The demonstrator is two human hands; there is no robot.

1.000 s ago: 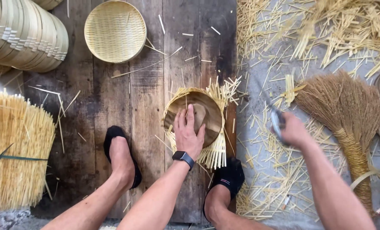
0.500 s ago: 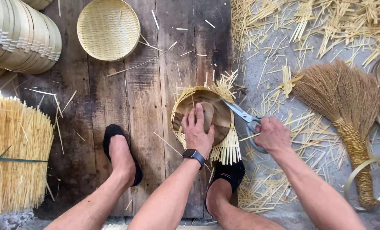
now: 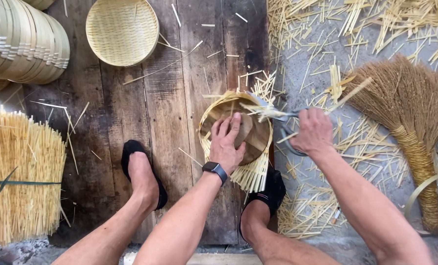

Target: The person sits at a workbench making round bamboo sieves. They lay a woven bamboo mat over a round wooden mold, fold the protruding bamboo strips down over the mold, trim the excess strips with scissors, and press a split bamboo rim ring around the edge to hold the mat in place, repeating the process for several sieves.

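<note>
Our round, half-woven bamboo basket (image 3: 238,132) lies flat on the dark wooden planks (image 3: 165,113), its loose strip ends fanning toward us. Our metal scissors (image 3: 278,118) have moved in over its rim, blades pointing left. Our right hand (image 3: 314,131) is clenched on their handles; our left hand (image 3: 227,145) presses the basket, fingers spread.
</note>
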